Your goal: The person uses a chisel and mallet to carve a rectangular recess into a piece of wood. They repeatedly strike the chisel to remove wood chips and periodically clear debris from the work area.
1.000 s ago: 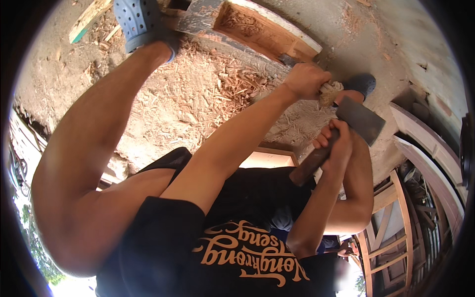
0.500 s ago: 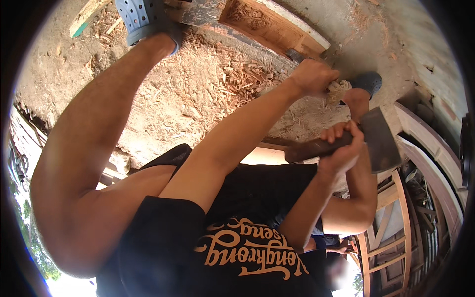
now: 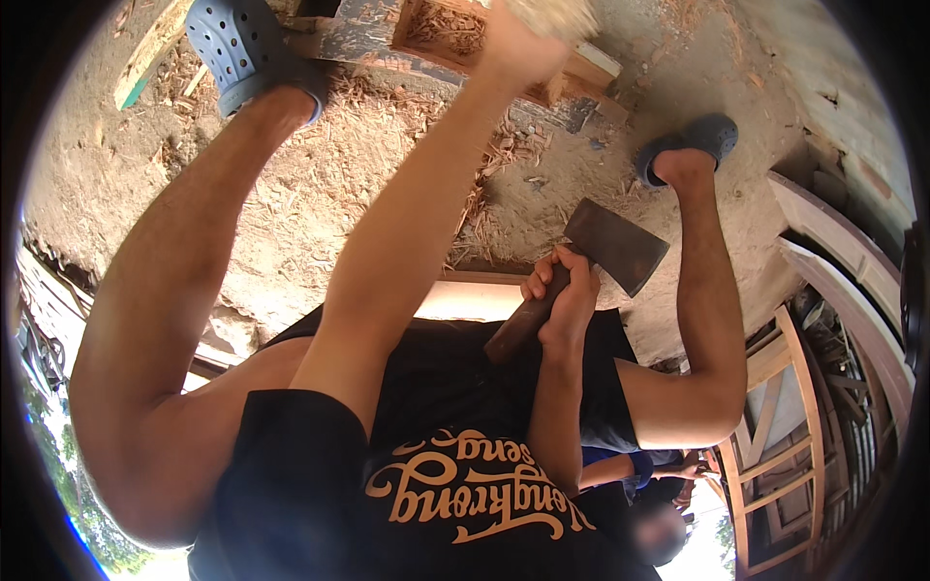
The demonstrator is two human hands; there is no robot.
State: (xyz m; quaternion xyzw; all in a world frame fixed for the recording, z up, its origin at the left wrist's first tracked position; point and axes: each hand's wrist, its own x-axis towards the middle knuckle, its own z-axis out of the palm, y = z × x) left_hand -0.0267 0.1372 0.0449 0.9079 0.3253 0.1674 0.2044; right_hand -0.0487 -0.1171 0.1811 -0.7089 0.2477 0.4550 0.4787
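My left hand [image 3: 528, 46], blurred by motion, is at the top of the view over a wooden piece [image 3: 605, 63] with hollowed, box-like recesses holding shavings. Its fingers are closed on a pale, stringy fibre bundle [image 3: 560, 14], partly cut off by the upper edge. In front of my body, my right hand [image 3: 570, 302] wraps round the thick dark wooden handle of a hatchet [image 3: 620, 248]. The broad, flat, dark blade points up and to the right, clear of the wood.
My feet, in blue clogs [image 3: 237, 48], stand on a dirt floor strewn with wood chips [image 3: 504, 155]. A wooden bench edge [image 3: 475, 297] shows near my lap. Wooden frames [image 3: 775, 474] lean at the right, and another person [image 3: 620, 470] is at the lower right.
My left hand has swung up and left with the fibre bundle, over the recessed wood. My right hand has carried the hatchet to the left, its blade now tilted more upward.
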